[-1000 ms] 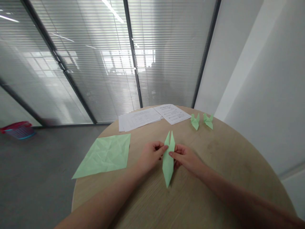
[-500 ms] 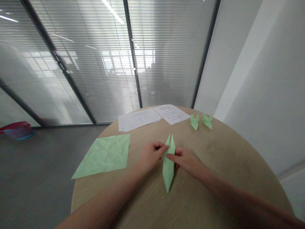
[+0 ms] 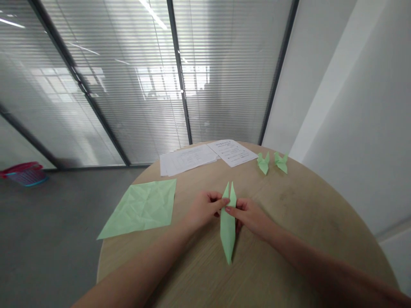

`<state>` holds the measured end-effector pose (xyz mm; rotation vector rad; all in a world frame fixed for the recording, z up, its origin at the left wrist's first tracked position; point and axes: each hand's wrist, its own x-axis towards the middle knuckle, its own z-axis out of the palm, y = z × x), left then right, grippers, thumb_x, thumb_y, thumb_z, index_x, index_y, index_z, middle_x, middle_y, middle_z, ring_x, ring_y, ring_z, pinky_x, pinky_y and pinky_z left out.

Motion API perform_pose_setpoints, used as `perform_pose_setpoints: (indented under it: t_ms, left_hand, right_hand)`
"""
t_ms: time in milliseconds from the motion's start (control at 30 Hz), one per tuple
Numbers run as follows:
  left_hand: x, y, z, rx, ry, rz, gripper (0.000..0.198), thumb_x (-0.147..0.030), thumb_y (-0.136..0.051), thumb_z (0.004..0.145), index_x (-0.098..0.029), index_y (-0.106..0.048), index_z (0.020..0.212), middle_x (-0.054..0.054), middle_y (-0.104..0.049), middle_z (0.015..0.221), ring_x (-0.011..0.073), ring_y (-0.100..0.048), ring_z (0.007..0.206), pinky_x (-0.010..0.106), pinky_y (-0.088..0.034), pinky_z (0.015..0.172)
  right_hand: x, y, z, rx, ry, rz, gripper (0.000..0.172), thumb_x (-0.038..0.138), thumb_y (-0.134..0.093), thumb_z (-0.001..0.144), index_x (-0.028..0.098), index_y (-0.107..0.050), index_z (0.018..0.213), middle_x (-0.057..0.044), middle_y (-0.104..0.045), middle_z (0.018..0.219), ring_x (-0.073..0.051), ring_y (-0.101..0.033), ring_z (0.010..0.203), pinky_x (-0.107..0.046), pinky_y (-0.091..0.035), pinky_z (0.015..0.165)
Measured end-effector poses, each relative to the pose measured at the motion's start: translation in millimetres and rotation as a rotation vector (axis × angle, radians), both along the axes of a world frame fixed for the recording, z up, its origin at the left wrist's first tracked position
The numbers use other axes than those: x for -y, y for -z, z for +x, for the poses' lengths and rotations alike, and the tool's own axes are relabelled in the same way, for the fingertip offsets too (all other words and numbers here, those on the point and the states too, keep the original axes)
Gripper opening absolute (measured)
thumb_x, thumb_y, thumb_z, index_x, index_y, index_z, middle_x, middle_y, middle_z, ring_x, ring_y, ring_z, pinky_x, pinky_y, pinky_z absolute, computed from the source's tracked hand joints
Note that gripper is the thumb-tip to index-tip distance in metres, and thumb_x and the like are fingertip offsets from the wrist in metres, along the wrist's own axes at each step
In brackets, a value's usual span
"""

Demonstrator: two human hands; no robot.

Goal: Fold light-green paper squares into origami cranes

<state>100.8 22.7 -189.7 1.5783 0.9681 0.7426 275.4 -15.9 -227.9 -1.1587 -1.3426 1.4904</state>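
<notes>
The folded paper piece (image 3: 227,235), light green and elongated, is located over the tabletop (image 3: 257,273) and is used as the reference for position. It is gripped on both sides. The left edge is pinched between the thumb and fingers of the left hand (image 3: 205,208); the right edge is pinched by the right hand (image 3: 249,214), with its thumb laid slightly lower across the front face. Two narrow points, separated by a slit, are directed away from the person; a single point is directed toward the person. Whether the tabletop is touched by this point cannot be determined.

To the left of the folded paper piece, a creased green sheet (image 3: 146,205) is laid flat, with one corner extended past the tabletop edge. Beyond the piece, white printed sheets (image 3: 189,160) are spread. Beyond it and to the right, a first folded figure (image 3: 263,164) and a second folded figure (image 3: 281,163) are set side by side.
</notes>
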Motion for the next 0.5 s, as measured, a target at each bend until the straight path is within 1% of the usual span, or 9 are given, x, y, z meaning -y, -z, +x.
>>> perform_pose_setpoints:
  t_ms: [133, 267, 400, 500]
  left_hand:
    - [0.1, -3.3, -1.7, 0.040, -0.041, -0.003, 0.029, -0.045, -0.072, 0.074, -0.016, -0.072, 0.068, 0.000, -0.064, 0.062, 0.0121, -0.056, 0.056, 0.025, -0.046, 0.055]
    - [0.4, -7.2, -2.9, 0.085, -0.114, 0.002, 0.027, -0.043, -0.072, 0.074, -0.017, -0.072, 0.069, 0.000, -0.064, 0.064, 0.0122, -0.056, 0.057, 0.024, -0.048, 0.055]
    - [-1.3, -12.5, -4.9, 0.160, -0.222, 0.015, 0.026, -0.042, -0.074, 0.073, -0.017, -0.071, 0.070, 0.000, -0.061, 0.064, 0.0127, -0.055, 0.058, 0.024, -0.048, 0.052]
    - [-4.9, -19.2, -9.8, 0.261, -0.347, 0.042, 0.026, -0.042, -0.076, 0.071, -0.017, -0.069, 0.071, 0.001, -0.061, 0.069, 0.0121, -0.053, 0.061, 0.022, -0.047, 0.051]
  right_hand:
    - [-0.4, -1.5, 0.2, 0.048, -0.041, 0.009, 0.047, 0.059, -0.074, 0.076, 0.013, -0.068, 0.083, -0.005, -0.069, 0.069, -0.015, -0.063, 0.050, -0.025, -0.052, 0.046]
    - [2.4, -4.9, -1.6, 0.127, -0.075, 0.006, 0.039, 0.053, -0.073, 0.078, 0.014, -0.066, 0.078, -0.002, -0.065, 0.062, -0.013, -0.061, 0.046, -0.022, -0.048, 0.043]
    - [7.0, -7.5, -4.6, 0.207, -0.136, 0.008, 0.034, 0.046, -0.073, 0.080, 0.014, -0.063, 0.072, -0.001, -0.062, 0.060, -0.011, -0.058, 0.044, -0.020, -0.046, 0.041]
    - [8.9, -8.6, -4.9, 0.200, -0.173, 0.009, 0.035, 0.047, -0.072, 0.079, 0.014, -0.065, 0.071, -0.002, -0.063, 0.060, -0.011, -0.057, 0.045, -0.020, -0.046, 0.042]
